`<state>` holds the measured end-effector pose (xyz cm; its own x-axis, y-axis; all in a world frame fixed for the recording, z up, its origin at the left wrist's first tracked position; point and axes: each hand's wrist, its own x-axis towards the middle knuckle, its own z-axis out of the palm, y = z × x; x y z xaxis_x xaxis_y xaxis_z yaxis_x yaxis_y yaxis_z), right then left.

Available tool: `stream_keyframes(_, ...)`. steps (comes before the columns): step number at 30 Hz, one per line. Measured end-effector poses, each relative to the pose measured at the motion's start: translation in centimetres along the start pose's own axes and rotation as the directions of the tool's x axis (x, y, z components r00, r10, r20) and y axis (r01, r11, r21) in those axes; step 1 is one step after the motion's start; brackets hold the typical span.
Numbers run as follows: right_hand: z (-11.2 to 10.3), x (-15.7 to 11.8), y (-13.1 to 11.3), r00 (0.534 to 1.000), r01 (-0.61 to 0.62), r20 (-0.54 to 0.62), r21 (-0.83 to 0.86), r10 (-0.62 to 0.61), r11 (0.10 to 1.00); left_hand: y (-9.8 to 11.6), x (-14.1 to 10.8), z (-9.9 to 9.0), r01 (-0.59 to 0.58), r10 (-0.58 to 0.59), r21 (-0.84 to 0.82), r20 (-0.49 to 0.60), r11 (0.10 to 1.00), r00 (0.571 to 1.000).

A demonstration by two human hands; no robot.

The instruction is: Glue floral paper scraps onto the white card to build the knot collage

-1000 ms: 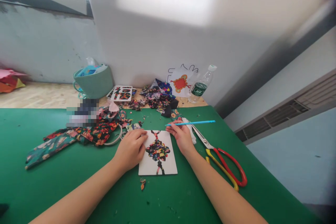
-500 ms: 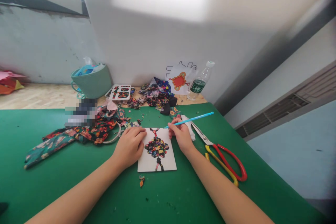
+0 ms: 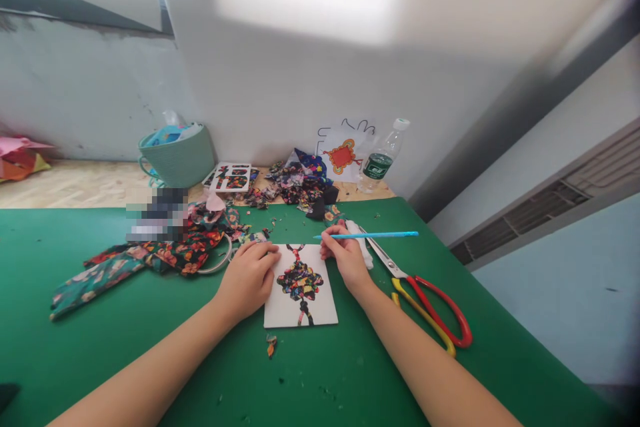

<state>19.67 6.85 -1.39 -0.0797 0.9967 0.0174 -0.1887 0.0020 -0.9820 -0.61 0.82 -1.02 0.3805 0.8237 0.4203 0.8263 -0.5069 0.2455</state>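
A white square board (image 3: 325, 307) lies in front of me, bearing a knot-shaped design (image 3: 300, 281) of patterned fabric scraps. My left hand (image 3: 250, 277) rests on the board's left edge, fingers stretched out and holding nothing. In a pinch, my right hand (image 3: 345, 257) holds a slim blue pencil (image 3: 385, 235) above the upper right corner of the board. The pencil is nearly level, its tip pointing left. Beside my right hand sits a crumpled white tissue (image 3: 365, 247).
Scissors (image 3: 425, 300) with red and yellow handles lie at right. Floral fabric (image 3: 185, 250) with a ring spreads at left. Behind stand a green basket (image 3: 180, 153), a stacked fabric-decorated board (image 3: 231, 177), a scrap pile (image 3: 300, 183), a knot drawing (image 3: 343, 157) and a water bottle (image 3: 377, 163).
The pencil has tipped from a slant to nearly level, its rear end lower and farther right. My left hand stays in place on the board.
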Motion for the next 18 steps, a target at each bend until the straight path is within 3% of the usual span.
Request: stream_keyframes(18, -0.02, -0.45, -0.21, 0.997, -0.036, 0.069, -0.067, 0.040, 0.997, -0.30, 0.07, 0.13, 0.060, -0.064, -0.150, -0.019, 0.987, 0.998)
